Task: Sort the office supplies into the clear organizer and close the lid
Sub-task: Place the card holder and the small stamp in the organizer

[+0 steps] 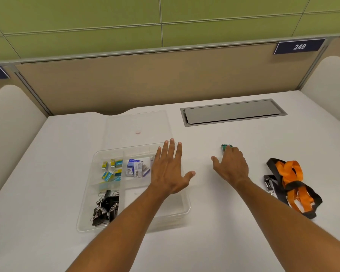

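Observation:
A clear organizer (pixel 86 218) lies on the white desk, its lid (pixel 137 122) open flat behind it. Its compartments hold small yellow-and-teal boxes (pixel 112 169), blue-and-white boxes (pixel 136 167) and black binder clips (pixel 106 207). My left hand (pixel 169 167) hovers flat, fingers spread, over the organizer's right side and holds nothing. My right hand (pixel 232 165) reaches to a small green box (pixel 225 147) on the desk; its fingertips touch the box, and I cannot tell whether they grip it. Orange and black lanyards (pixel 291 185) lie bundled to the right.
A grey cable hatch (pixel 232 111) is set into the desk behind the hands. A beige partition (pixel 145 81) closes the back, with padded dividers (pixel 8 124) at both sides. A "249" sign (pixel 299 46) hangs at upper right.

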